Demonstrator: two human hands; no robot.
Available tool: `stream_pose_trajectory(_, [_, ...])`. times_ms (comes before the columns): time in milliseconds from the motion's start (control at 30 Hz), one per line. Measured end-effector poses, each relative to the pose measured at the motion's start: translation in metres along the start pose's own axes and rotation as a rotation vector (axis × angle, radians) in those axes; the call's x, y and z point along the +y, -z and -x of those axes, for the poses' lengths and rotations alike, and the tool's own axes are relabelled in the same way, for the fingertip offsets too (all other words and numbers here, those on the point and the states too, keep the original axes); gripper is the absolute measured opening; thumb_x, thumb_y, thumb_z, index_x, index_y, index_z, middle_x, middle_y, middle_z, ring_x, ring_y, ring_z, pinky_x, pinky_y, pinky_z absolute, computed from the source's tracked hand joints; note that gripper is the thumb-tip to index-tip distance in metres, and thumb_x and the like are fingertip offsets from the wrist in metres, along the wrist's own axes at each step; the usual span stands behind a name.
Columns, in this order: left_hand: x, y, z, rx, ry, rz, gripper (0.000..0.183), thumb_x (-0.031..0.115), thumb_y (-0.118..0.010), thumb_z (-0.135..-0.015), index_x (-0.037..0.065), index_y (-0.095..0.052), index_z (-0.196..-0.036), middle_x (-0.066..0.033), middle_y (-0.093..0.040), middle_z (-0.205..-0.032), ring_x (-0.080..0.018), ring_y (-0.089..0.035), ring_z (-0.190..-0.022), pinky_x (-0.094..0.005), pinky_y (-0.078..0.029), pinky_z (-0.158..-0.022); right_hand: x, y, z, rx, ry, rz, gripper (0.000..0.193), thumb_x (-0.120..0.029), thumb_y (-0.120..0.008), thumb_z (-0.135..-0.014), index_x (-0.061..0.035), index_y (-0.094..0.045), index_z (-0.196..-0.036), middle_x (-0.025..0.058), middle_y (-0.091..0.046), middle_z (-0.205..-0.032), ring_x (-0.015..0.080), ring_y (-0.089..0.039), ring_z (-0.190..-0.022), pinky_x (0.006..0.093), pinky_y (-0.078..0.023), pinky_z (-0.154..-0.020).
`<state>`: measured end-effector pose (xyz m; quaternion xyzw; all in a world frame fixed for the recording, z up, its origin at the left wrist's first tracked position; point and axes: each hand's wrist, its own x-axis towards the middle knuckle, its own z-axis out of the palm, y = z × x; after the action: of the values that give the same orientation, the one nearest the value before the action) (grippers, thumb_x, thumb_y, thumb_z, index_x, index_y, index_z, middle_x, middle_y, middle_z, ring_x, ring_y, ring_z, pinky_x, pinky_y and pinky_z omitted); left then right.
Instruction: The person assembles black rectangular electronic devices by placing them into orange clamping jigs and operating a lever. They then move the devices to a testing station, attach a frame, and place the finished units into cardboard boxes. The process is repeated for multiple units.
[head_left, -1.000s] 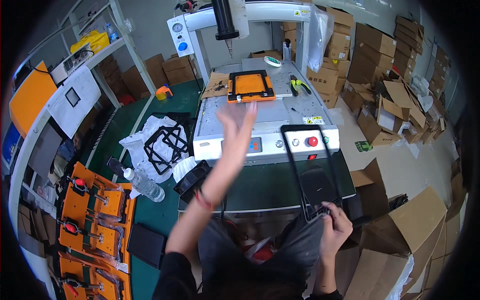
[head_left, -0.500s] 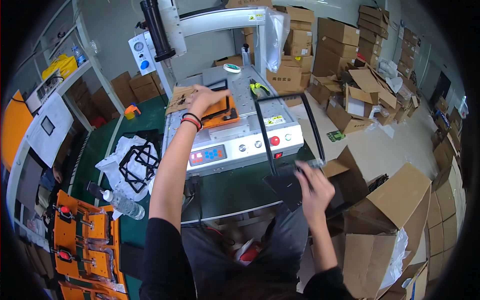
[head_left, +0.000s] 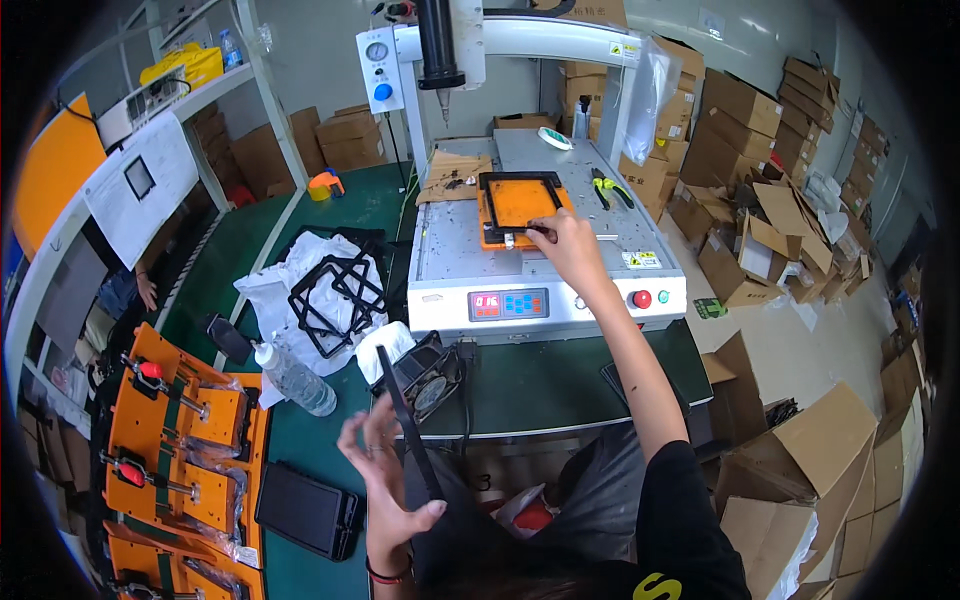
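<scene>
My left hand [head_left: 385,490], low and in front of me, has its thumb and spread fingers about a thin black rectangular frame [head_left: 408,425], seen almost edge-on. My right hand [head_left: 570,250] reaches up to the machine's metal bed and pinches the near edge of another black frame [head_left: 520,176]. That frame lies on an orange fixture plate [head_left: 522,203]; my fingertips cover its near right corner. Several more black frames [head_left: 335,300] lie overlapping on a white cloth [head_left: 262,290] to the left.
A dispensing head with a nozzle [head_left: 444,100] hangs behind the fixture. Pliers [head_left: 612,190] lie on the bed [head_left: 450,255]. A clear bottle [head_left: 297,380], a black tray-like part [head_left: 308,510] and orange clamp fixtures [head_left: 185,440] stand left. Cardboard boxes [head_left: 790,450] fill the right.
My left hand has come back from the fixture to the lower left, now with a black frame. My right hand has gone from the lower right, where it held a frame, to the fixture.
</scene>
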<state>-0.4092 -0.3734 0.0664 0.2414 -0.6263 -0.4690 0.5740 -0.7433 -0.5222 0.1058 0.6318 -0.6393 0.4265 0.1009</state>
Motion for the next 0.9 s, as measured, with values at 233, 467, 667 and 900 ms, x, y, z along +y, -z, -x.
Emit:
stream_pose_trajectory(233, [-0.013, -0.012, 0.004, -0.172, 0.066, 0.121, 0.113, 0.034, -0.081, -0.056, 0.008, -0.005, -0.136, -0.0219, -0.027, -0.136, -0.0302, -0.031, -0.126, -0.0386, -0.022, -0.106, -0.007, 0.001, -0.002, -0.044, -0.062, 0.177, 0.019, -0.02, -0.066, -0.078, -0.0029, -0.071, -0.085, 0.0187, -0.063, -0.085, 0.033, -0.063, -0.079, 0.0412, -0.052, -0.07])
stream_pose_trajectory(467, [-0.012, -0.033, 0.008, -0.268, 0.103, 0.196, 0.114, 0.034, -0.081, -0.056, 0.008, -0.004, -0.136, -0.0246, -0.025, -0.138, -0.031, -0.032, -0.126, -0.041, -0.024, -0.106, -0.02, 0.03, 0.001, -0.093, -0.16, 0.045, 0.023, -0.016, -0.064, -0.079, -0.0003, -0.067, -0.095, 0.0192, -0.065, -0.086, 0.0343, -0.063, -0.08, 0.0427, -0.05, -0.072])
stream_pose_trajectory(667, [-0.015, -0.048, 0.018, -0.315, 0.198, 0.241, 0.113, 0.039, -0.079, -0.056, 0.008, -0.006, -0.136, -0.028, -0.026, -0.139, -0.0336, -0.035, -0.126, -0.0419, -0.026, -0.105, 0.073, 0.09, 0.095, 0.322, -0.241, 0.283, 0.037, 0.0, -0.051, -0.08, 0.0007, -0.053, -0.118, 0.0233, -0.062, -0.098, 0.0391, -0.06, -0.087, 0.0441, -0.048, -0.077])
stream_pose_trajectory(900, [-0.026, -0.084, 0.023, -0.416, 0.302, 0.282, 0.114, 0.041, -0.078, -0.056, 0.007, -0.007, -0.137, -0.0292, -0.026, -0.14, -0.0348, -0.035, -0.127, -0.042, -0.025, -0.104, 0.081, 0.101, 0.167, 0.172, -0.172, 0.213, 0.07, 0.0, -0.056, -0.081, -0.0006, -0.02, -0.141, 0.0206, -0.058, -0.115, 0.0375, -0.059, -0.099, 0.0413, -0.047, -0.084])
